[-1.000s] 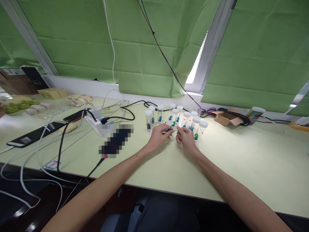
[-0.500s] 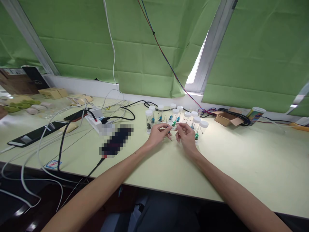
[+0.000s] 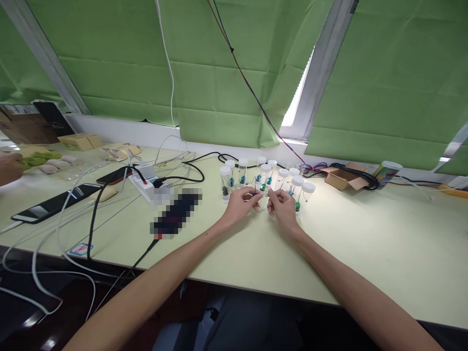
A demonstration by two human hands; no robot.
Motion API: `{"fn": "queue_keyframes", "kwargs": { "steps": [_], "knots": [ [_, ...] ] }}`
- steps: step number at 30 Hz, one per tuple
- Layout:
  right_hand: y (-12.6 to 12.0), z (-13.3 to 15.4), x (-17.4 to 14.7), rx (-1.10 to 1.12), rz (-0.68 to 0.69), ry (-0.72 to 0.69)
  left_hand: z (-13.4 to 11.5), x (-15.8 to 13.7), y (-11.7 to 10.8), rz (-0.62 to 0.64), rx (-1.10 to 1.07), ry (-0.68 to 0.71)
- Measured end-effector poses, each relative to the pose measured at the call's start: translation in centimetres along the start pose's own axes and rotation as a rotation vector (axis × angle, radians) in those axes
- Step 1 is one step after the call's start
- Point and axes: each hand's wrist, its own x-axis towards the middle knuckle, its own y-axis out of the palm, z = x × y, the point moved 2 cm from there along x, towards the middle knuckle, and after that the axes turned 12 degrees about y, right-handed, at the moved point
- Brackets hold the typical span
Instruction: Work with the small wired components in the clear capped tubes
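no legible text anywhere; sticker [image 3: 79,249] at counter [image 3: 365,253] edge shows red-blue mark, unreadable; can [image 3: 386,173] print too blurred.

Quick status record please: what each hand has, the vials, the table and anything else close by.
left hand: fingertips pinched on a small dark wire-legged part, too small to identify
right hand: fingers pinched close to the left hand's; what it grips cannot be made out
vials: clear, white-capped, upright in a cluster just behind both hands, with blue, green or dark bits inside
table: pale green
power strip: left of the vials, cables plugged in
cardboard box: right of the vials
another person's hand: far left edge
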Motion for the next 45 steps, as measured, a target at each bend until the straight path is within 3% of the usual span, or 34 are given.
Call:
{"fn": "queue_keyframes", "kwargs": {
  "steps": [11, 19, 27, 32, 45],
  "knots": [
    [0.0, -0.1, -0.1, -0.012, 0.042, 0.059, -0.1, -0.1, 0.2, -0.025, 0.089, 0.098],
    [0.6, 0.2, -0.4, 0.066, 0.066, 0.050, 0.7, 0.3, -0.2, -0.025, -0.022, -0.038],
    [1.0, 0.8, -0.6, 0.082, 0.148, -0.015, 0.6, 0.4, -0.3, -0.111, -0.228, -0.112],
    [0.8, 0.6, -0.4, 0.118, 0.149, -0.016, 0.5, 0.3, -0.3, -0.091, -0.246, -0.134],
    [0.5, 0.4, -0.3, 0.154, 0.103, 0.048, -0.2, 0.0, -0.1, 0.044, -0.044, -0.041]
  ]
}}
